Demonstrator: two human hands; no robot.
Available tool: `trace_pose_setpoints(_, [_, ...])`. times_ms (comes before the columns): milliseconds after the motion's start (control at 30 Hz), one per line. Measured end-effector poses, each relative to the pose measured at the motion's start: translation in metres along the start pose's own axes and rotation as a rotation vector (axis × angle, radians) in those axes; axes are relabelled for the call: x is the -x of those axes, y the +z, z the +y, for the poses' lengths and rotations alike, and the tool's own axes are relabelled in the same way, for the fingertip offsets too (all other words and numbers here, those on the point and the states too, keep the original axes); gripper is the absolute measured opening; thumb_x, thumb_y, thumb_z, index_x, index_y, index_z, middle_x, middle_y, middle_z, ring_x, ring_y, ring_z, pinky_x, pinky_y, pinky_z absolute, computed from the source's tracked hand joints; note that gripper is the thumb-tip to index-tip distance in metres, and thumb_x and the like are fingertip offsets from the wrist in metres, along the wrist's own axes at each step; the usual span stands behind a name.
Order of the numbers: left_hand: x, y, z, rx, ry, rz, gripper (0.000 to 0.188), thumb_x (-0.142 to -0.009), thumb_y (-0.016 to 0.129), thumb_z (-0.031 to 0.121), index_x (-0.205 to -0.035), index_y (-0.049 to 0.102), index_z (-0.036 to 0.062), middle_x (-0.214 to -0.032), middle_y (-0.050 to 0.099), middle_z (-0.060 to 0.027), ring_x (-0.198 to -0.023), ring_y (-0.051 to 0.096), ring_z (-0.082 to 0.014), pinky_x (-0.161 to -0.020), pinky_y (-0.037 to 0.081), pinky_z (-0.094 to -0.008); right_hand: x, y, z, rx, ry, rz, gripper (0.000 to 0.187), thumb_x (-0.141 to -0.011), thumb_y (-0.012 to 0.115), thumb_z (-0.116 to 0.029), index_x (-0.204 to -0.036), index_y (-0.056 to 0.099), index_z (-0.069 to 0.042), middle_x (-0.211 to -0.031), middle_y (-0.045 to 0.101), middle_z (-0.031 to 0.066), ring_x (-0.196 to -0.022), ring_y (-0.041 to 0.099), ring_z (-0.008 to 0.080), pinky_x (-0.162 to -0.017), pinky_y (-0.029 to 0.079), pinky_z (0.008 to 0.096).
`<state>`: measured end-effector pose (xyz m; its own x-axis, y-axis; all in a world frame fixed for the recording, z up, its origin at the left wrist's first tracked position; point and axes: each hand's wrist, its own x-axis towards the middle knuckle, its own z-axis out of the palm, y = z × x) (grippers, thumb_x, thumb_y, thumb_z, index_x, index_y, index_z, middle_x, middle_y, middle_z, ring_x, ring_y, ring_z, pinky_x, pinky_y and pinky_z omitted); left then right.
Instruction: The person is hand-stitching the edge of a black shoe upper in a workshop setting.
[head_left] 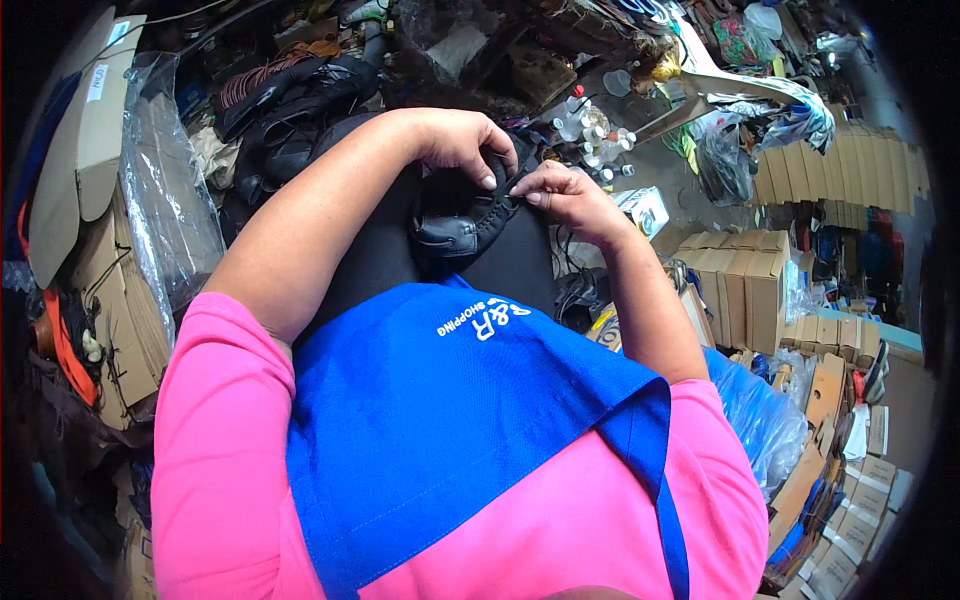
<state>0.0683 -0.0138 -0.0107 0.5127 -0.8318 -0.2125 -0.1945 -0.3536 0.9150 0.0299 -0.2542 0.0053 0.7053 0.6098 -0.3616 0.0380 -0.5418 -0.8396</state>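
Observation:
A black leather shoe point(447, 237) rests across my dark-trousered lap, its rounded toe toward me. My left hand point(468, 145) reaches over it from the far side, with thumb and fingers closed on its upper part. Along the shoe's right edge runs a gathered seam point(492, 222). Just beside that edge, my right hand point(572, 196) has thumb and index finger pinched together. What lies in that pinch, perhaps something thin, is too small to make out. The inside of the shoe is dark and partly covered by my left hand.
Black shoes point(285, 140) are heaped beyond my left forearm. Several small bottles point(595, 135) stand on the floor ahead. Cardboard boxes point(735, 280) are stacked at the right, near blue plastic wrapping point(745, 410). Leaning cardboard point(80, 150) and clear plastic point(165, 180) line the left side.

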Motion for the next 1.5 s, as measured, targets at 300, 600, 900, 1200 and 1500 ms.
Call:
trace_pose_setpoints(300, [-0.004, 0.001, -0.008, 0.033, 0.007, 0.004, 0.036, -0.074, 0.071, 0.010, -0.109, 0.063, 0.0048, -0.096, 0.065, -0.0043, -0.090, 0.058, -0.0137, -0.083, 0.045, -0.0301, -0.001, 0.000, -0.001, 0.002, -0.012, 0.011, 0.019, -0.083, 0.063, -0.009, -0.101, 0.070, -0.011, -0.092, 0.058, 0.0023, -0.090, 0.054, 0.0137, -0.084, 0.042, 0.0271])
trace_pose_setpoints(600, [0.029, 0.035, 0.006, -0.273, 0.094, 0.750, 0.038, -0.062, 0.078, 0.011, -0.096, 0.063, 0.0059, -0.097, 0.057, -0.0103, -0.097, 0.058, -0.0275, -0.084, 0.047, -0.0352, 0.019, 0.020, -0.008, -0.208, -0.003, 0.226, 0.019, -0.087, 0.064, -0.014, -0.102, 0.067, -0.002, -0.093, 0.063, 0.0023, -0.088, 0.057, 0.0088, -0.079, 0.045, 0.0240])
trace_pose_setpoints(900, [0.038, 0.055, 0.019, -0.407, -0.011, 0.511, 0.019, -0.067, 0.069, 0.011, -0.084, 0.065, 0.0040, -0.086, 0.061, -0.0128, -0.084, 0.062, -0.0293, -0.074, 0.049, -0.0380, 0.028, 0.015, 0.009, 0.264, -0.215, 0.287, 0.025, -0.069, 0.078, -0.027, -0.085, 0.066, -0.012, -0.093, 0.049, 0.0068, -0.096, 0.050, 0.0218, -0.082, 0.041, 0.0327])
trace_pose_setpoints(1200, [0.071, 0.028, 0.030, -0.618, -0.041, 0.523, 0.019, -0.069, 0.057, 0.002, -0.088, 0.055, 0.0006, -0.079, 0.061, -0.0170, -0.078, 0.062, -0.0322, -0.070, 0.047, -0.0388, 0.026, -0.002, 0.039, 0.460, -0.202, 0.810, 0.017, -0.073, 0.068, -0.021, -0.074, 0.062, -0.005, -0.087, 0.059, 0.0118, -0.082, 0.057, 0.0285, -0.075, 0.046, 0.0345])
trace_pose_setpoints(1500, [0.065, 0.025, 0.020, 1.587, 0.162, 0.790, 0.037, -0.099, 0.039, 0.035, -0.082, 0.058, 0.0083, -0.082, 0.060, -0.0072, -0.074, 0.054, -0.0159, -0.075, 0.043, -0.0334, 0.033, 0.030, 0.015, -1.758, -0.175, 0.374, 0.044, -0.096, 0.043, -0.042, -0.065, 0.044, -0.012, -0.057, 0.037, 0.0005, -0.057, 0.040, 0.0165, -0.073, 0.043, 0.0388])
